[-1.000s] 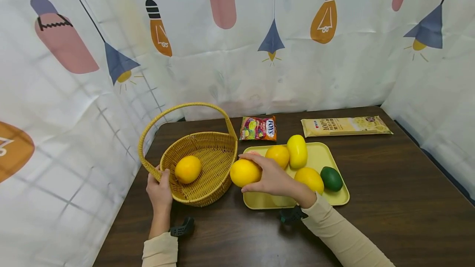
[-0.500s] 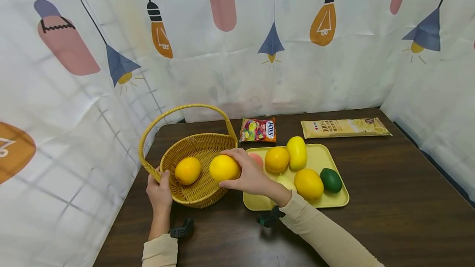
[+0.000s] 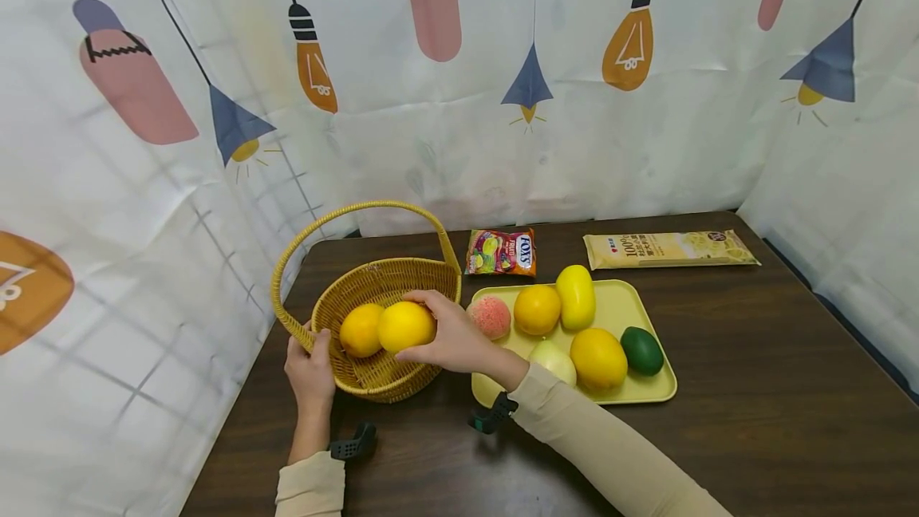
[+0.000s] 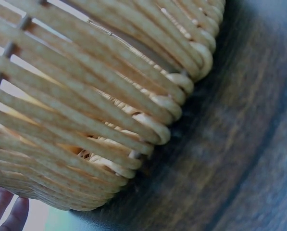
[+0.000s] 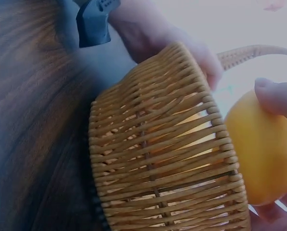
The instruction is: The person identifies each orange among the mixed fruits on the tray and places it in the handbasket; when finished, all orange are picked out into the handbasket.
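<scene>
Dark wood-grain tabletop [image 3: 790, 389]; near its far edge, a Fox's Fruits sweet packet [image 3: 500, 252] and, to its right, a long pale-yellow packet [image 3: 671, 249]. Behind, a white cloth backdrop [image 3: 431, 142] printed with orange bulbs [image 3: 628, 50], blue lampshades [image 3: 527, 84] and pink lamps [image 3: 435, 14].

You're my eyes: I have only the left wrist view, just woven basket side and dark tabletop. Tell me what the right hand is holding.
Observer: The right hand holds a round yellow fruit at the mouth of the basket.
Operator: Now report what already lies inside.
Observer: One orange-yellow fruit lies in there, as the head view shows.
Operator: Then tell me what stands to the right of the basket.
Observer: A pale yellow tray, with several fruits on it.
</scene>
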A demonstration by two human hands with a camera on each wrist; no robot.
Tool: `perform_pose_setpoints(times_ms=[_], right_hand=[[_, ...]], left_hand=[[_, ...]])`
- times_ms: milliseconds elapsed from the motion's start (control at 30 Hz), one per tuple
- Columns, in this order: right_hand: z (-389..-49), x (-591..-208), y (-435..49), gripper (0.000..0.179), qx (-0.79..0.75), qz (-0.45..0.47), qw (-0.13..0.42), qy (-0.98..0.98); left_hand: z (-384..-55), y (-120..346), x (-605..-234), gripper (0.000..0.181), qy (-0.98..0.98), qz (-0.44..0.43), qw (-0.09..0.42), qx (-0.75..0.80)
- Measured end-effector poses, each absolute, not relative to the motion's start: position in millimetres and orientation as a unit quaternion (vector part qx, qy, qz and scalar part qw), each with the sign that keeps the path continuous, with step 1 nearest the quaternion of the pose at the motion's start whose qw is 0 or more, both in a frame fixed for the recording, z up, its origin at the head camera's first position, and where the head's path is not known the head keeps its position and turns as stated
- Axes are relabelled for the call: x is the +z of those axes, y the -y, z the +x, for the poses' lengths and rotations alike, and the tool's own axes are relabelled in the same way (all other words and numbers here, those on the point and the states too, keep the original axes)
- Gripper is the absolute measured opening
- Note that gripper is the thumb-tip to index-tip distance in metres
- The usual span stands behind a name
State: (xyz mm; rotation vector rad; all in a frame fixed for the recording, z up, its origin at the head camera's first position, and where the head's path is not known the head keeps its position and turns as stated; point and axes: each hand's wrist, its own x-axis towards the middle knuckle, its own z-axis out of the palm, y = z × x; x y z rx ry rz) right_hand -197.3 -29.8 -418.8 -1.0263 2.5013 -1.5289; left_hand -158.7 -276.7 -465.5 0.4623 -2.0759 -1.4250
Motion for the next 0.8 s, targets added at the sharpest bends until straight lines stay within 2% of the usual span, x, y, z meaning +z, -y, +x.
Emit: perform_pose_setpoints(times_ms=[367,800], right_hand=[[-205.2,-415.2,44.5,0.076,-0.437,-0.36,0.05,-0.823],[-211.8,-413.2,59.9,0.078,-0.353,-0.423,0.096,-0.829]], left_hand=[[-157.7,277.5,-466.0,0.042,0.774,0.175,0.28,-0.541],[-159.8,276.9,-467.5,0.039,0.774,0.184,0.284,-0.535]])
